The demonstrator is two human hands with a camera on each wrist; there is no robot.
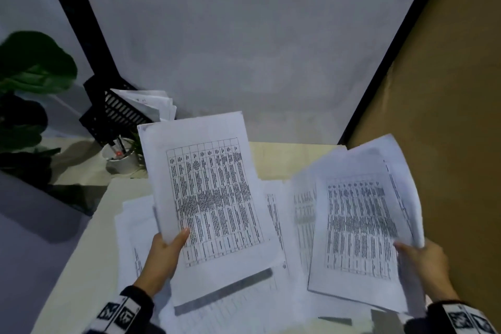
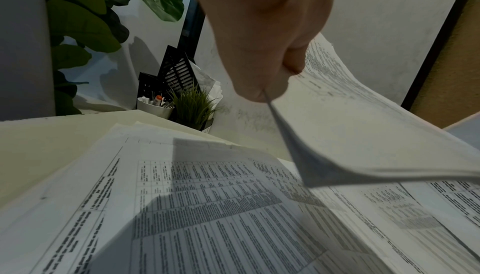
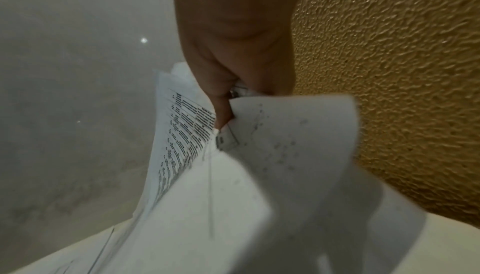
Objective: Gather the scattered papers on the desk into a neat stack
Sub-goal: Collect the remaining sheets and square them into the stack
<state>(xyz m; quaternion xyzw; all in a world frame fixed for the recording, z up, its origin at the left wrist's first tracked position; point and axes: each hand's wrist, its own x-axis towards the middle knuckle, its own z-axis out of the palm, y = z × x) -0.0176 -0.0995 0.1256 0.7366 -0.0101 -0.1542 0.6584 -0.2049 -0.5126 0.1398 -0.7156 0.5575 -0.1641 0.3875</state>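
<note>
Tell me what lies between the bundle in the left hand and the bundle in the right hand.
Loose printed sheets lying flat on the desk, seen in the head view between the left hand's and right hand's bundles.

Dim, cool light throughout — the sheets held by the left hand cast a dark bar of shadow just below it. Papers at the right hand are motion-blurred, and wrist views bend at the edges — print near the lens is soft.

Head view looks down — wrist views close, sharing the papers.
</note>
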